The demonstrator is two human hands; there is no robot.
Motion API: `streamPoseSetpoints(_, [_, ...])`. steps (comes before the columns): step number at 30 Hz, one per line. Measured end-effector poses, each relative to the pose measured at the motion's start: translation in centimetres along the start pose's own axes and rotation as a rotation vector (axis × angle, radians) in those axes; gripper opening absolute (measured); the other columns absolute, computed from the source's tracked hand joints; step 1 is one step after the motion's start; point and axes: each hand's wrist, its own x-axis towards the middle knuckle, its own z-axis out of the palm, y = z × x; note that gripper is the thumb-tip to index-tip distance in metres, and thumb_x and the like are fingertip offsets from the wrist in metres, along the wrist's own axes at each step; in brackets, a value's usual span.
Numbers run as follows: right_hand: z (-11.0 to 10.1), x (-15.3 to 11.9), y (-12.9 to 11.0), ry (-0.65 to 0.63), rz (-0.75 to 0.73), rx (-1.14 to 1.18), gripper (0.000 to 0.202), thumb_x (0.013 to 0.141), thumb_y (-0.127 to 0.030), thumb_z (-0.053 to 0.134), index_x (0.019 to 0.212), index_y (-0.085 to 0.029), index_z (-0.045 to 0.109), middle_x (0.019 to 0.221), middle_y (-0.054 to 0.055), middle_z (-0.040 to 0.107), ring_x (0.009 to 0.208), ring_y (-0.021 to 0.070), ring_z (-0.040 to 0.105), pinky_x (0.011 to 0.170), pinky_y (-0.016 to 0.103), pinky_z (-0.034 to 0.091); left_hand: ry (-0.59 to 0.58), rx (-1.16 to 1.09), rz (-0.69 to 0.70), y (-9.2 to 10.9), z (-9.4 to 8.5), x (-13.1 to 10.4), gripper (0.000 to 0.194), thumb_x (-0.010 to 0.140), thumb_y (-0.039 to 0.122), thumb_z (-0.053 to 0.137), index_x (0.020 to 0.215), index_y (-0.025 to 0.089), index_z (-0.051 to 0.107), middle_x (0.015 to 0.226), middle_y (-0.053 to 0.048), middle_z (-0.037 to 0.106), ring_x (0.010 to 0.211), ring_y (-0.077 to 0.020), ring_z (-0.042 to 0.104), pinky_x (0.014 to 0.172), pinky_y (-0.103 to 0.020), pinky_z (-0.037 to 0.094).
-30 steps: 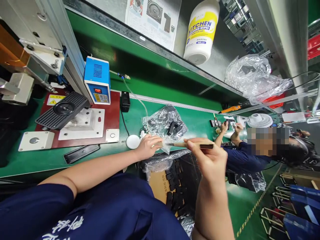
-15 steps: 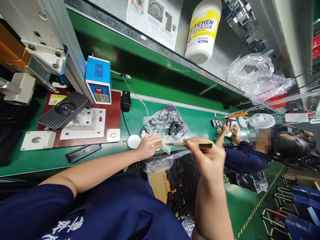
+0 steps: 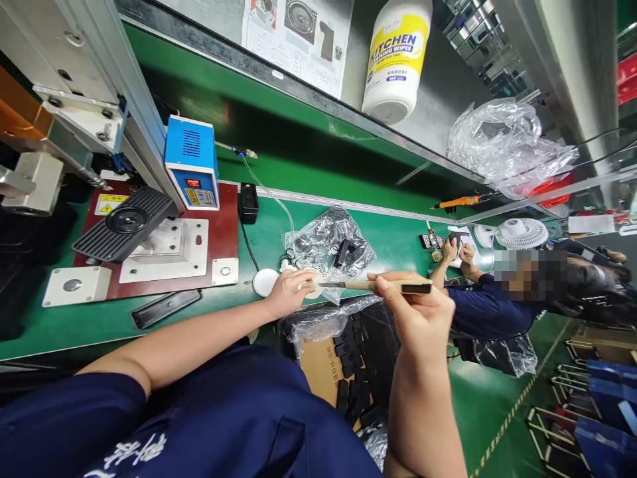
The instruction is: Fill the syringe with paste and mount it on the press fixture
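The right hand grips a wooden-handled tool above the table's near edge, its thin tip pointing toward the left hand. The left fingers curl at a pale piece; whether they grip it, I cannot tell. A clear plastic bag of dark parts lies just beyond.

Navy short-sleeved shirt, white lettering, possibly embroidered.
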Motion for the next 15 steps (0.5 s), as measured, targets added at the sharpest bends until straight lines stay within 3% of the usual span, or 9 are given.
streamPoseSetpoints(8, [-1.3, -0.9, -1.2, 0.201, -0.079, 0.049, 0.010, 0.073, -0.011, 0.075, 0.078, -0.020, 0.075, 0.076, 0.001, 0.074, 0.069, 0.0181, 0.070, 0.065, 0.031, 0.055, -0.065, -0.112, -0.125, 0.9, -0.5, 0.8, 0.021, 0.078, 0.022, 0.068, 0.098, 0.018, 0.070, 0.099, -0.008, 0.074, 0.093, -0.0238, 0.068, 0.087, -0.038, 0.051])
streamPoseSetpoints(15, [1.0, -3.1, 1.4, 0.504, -0.173, 0.011, 0.011, 0.073, -0.012, 0.075, 0.083, -0.016, 0.074, 0.080, 0.005, 0.076, 0.067, 0.0195, 0.072, 0.067, 0.035, 0.060, -0.151, -0.397, -0.401, 1.7, -0.3, 2.6, 0.027, 0.068, 0.029, 0.075, 0.090, 0.013, 0.072, 0.079, -0.007, 0.072, 0.069, -0.0179, 0.066, 0.065, -0.029, 0.054])
